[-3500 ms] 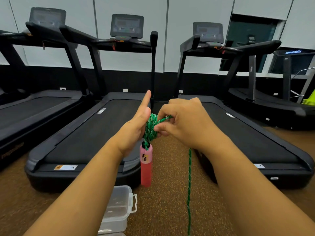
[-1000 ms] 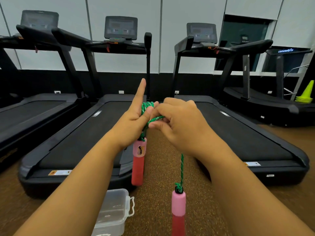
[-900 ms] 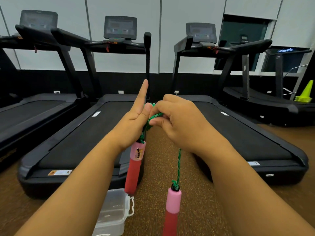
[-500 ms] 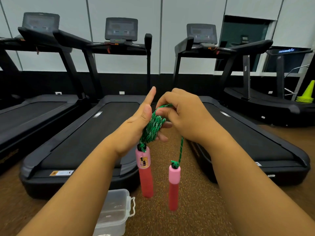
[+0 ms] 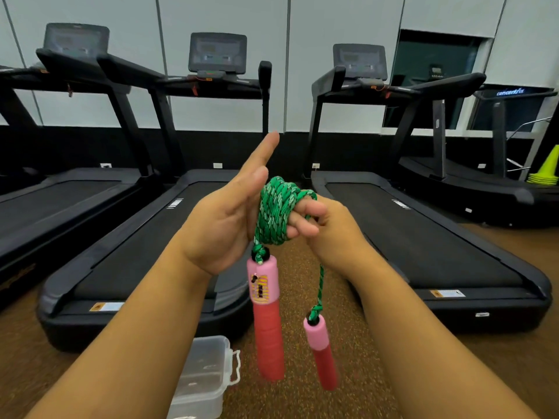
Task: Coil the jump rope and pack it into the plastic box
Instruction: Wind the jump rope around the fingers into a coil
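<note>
While the left hand [image 5: 223, 228] stands palm-up with its index finger straight and pointing away, its lower fingers carry the coil of green braided jump rope [image 5: 276, 213] wound around them. The fingertips [image 5: 305, 217] of those wrapped fingers poke out on the far side of the coil. The right hand [image 5: 335, 234] is just beside the coil, fingers curled, and appears to pinch the rope's free strand where it leaves the coil; the exact grip is partly hidden behind the left fingertips.

Below the wrapped fingers, the first handle [image 5: 266, 316] hangs, pink at the top and red lower down, with a small yellow-and-red label whose writing is too small to read. Under the right hand's fingers a short strand drops to the second handle [image 5: 320, 352], also pink over red, slightly blurred.

Down beneath the left forearm, a clear plastic box [image 5: 202, 376] with a closed lid and side clasp sits on the brown speckled floor [image 5: 302, 400]. Beyond the fingers stand black treadmills [image 5: 423, 237]; a screen at far right reads "concentrix" [image 5: 509, 92]. Yellow-green cones [image 5: 546, 170] are stacked at the right edge.
</note>
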The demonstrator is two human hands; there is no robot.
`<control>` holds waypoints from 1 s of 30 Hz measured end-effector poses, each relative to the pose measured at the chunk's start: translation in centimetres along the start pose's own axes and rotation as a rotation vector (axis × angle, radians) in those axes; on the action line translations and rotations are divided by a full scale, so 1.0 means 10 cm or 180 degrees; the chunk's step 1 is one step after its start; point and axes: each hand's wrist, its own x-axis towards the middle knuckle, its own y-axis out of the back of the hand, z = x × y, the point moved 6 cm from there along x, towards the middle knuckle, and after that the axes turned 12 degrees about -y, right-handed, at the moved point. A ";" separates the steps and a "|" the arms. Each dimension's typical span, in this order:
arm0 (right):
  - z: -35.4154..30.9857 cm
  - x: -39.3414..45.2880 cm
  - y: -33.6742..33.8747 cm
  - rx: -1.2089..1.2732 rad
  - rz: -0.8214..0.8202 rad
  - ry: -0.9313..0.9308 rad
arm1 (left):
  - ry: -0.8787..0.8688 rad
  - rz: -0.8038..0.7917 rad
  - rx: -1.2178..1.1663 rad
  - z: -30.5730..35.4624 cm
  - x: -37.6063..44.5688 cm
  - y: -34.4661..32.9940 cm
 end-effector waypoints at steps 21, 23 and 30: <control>-0.03 -0.29 -0.41 -0.2199 -0.0005 0.0899 | -0.0408 0.0550 0.0985 -0.08 0.00 0.31; -0.08 -0.32 -0.40 -0.2257 -0.0051 0.0962 | -0.0384 0.0589 0.0992 -0.09 -0.01 0.35; -0.24 -0.37 -0.33 -0.2328 -0.0023 0.0979 | -0.0199 0.0530 0.1061 -0.16 -0.03 0.38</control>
